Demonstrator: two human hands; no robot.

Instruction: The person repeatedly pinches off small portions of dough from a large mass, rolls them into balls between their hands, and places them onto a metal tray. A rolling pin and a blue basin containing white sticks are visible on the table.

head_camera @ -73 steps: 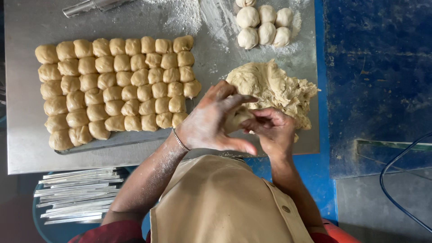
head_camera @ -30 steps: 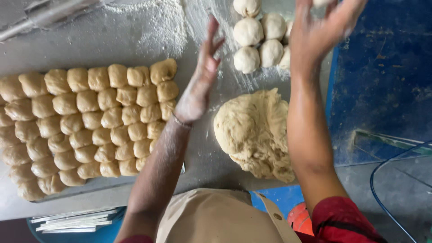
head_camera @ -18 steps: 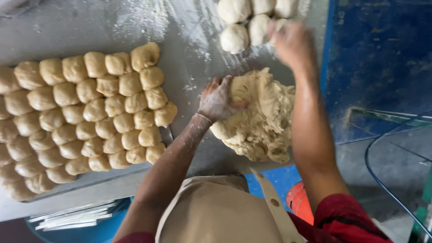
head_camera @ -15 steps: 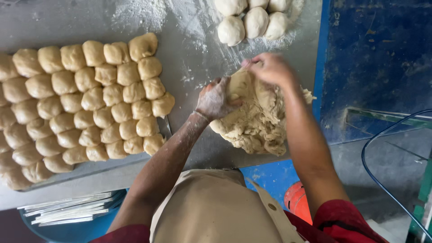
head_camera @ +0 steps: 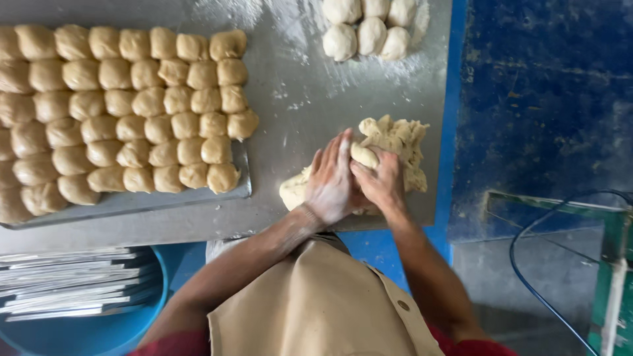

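On the floured metal table [head_camera: 297, 118], near its front edge, lay the dough mass [head_camera: 389, 148], soft, sticky and heavy-looking, best gripped at its ragged upper edge. Both hands were closed over it: the left hand [head_camera: 333, 178] cupped flat, the right hand [head_camera: 381, 181] pinching a lump. Shaped dough balls [head_camera: 125, 112] filled a tray beside.
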